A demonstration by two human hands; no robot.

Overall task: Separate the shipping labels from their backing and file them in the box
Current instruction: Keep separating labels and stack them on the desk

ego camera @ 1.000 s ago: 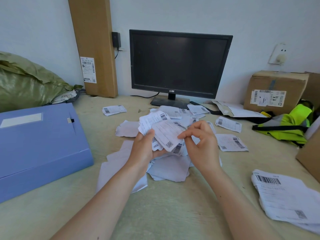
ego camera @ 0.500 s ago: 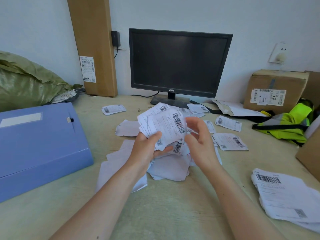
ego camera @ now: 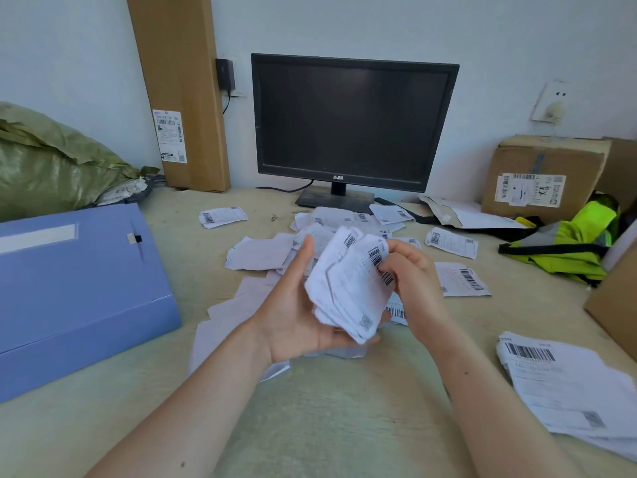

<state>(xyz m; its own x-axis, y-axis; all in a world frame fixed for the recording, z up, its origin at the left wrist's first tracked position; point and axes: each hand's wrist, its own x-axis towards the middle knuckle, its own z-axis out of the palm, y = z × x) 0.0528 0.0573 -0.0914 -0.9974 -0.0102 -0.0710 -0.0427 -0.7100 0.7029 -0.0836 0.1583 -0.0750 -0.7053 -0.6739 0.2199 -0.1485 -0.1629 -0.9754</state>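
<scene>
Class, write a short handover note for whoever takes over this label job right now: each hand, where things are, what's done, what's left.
Left hand holds the stack of labels; right hand pinches its right edge.
Blue box sits closed at the left. Loose labels and blank backing sheets lie on the table.
Done: one handful gathered.
Left: collect the loose labels, open the box, file everything.
</scene>
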